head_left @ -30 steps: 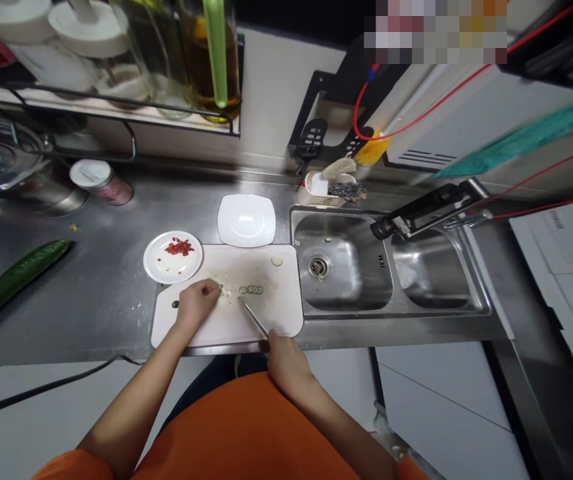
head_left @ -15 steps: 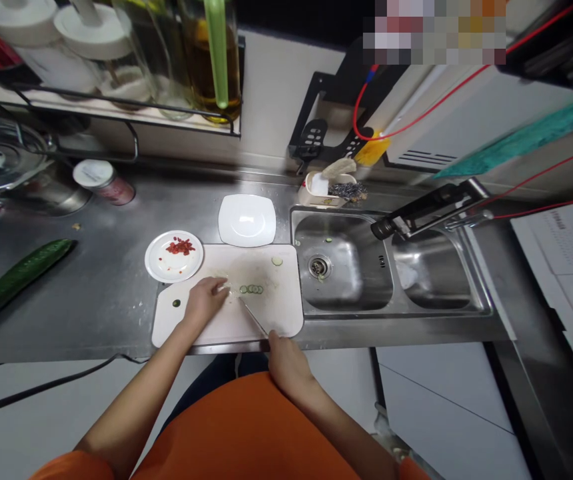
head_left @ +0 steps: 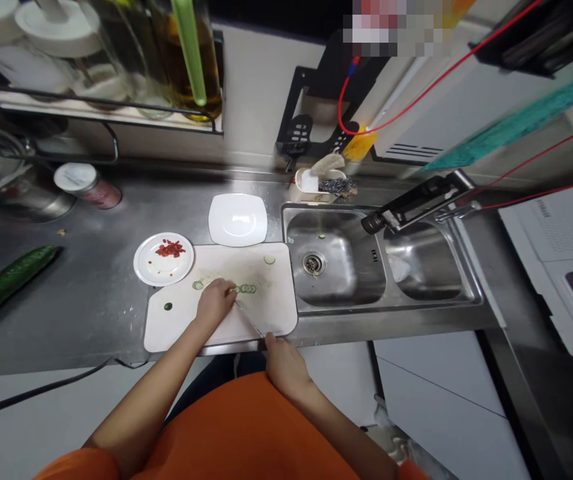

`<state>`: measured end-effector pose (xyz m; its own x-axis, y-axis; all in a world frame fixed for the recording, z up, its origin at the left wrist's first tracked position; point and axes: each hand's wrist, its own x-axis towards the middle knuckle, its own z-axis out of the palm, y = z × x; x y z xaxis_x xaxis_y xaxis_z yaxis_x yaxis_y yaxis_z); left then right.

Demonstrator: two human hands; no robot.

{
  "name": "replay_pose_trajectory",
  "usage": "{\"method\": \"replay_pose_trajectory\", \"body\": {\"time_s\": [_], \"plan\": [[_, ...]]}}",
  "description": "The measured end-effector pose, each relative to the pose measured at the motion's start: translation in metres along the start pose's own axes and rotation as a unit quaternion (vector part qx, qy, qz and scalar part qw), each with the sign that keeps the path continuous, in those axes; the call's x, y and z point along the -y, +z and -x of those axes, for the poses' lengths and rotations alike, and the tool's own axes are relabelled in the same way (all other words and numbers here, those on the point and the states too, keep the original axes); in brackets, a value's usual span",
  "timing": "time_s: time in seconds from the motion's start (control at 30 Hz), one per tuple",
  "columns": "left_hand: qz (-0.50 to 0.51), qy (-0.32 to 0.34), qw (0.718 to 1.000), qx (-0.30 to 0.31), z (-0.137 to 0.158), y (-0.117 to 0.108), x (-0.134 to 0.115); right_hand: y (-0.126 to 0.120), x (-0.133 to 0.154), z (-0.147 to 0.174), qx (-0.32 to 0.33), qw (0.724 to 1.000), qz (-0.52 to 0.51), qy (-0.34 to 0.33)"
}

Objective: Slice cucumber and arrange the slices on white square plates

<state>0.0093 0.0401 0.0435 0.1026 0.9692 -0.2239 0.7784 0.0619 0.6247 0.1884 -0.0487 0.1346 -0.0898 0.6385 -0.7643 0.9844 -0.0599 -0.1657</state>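
Observation:
My right hand [head_left: 287,365] is closed around the handle of a knife [head_left: 250,318], its thin blade slanting up and left over the white cutting board [head_left: 276,317]. At the blade's tip my left hand [head_left: 215,301] has its fingers bent and drawn together. They reach the left end of a short row of overlapping cucumber slices [head_left: 246,289]; what lies between the fingertips is hidden. Left of that hand lie loose cucumber slices [head_left: 197,285]. A dark green cucumber end [head_left: 168,307] sits near the board's left edge, and a larger pale slice [head_left: 269,259] at its upper right.
A round white plate [head_left: 141,270] with chopped red pieces adjoins the board's upper left. Behind the board is a white square plate [head_left: 239,223]. A whole cucumber [head_left: 11,283] lies far left. The steel sink [head_left: 351,260] borders the right side.
My left hand has moved right to the row of slices, uncovering loose slices on its left. My right hand keeps the knife in nearly the same place. The view has shifted slightly.

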Motion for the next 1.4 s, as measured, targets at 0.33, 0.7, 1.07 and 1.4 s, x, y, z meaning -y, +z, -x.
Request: {"method": "replay_pose_trajectory", "body": {"time_s": [0.33,0.7,1.07,1.4], "plan": [[0.052,-0.057,0.997,0.003,0.005,-0.006,0.000,-0.002,-0.001,-0.003,-0.005,1.000,0.007,-0.014],[-0.019,-0.023,0.998,-0.053,0.006,-0.018,0.018,-0.009,0.008,-0.013,-0.026,0.999,0.026,-0.033],[-0.022,-0.008,0.996,-0.090,0.016,-0.003,0.032,-0.015,0.031,-0.024,-0.042,0.998,0.034,-0.045],[-0.015,0.002,0.996,-0.093,0.013,-0.003,0.033,-0.014,0.035,-0.026,-0.047,0.998,0.034,-0.038]]}}
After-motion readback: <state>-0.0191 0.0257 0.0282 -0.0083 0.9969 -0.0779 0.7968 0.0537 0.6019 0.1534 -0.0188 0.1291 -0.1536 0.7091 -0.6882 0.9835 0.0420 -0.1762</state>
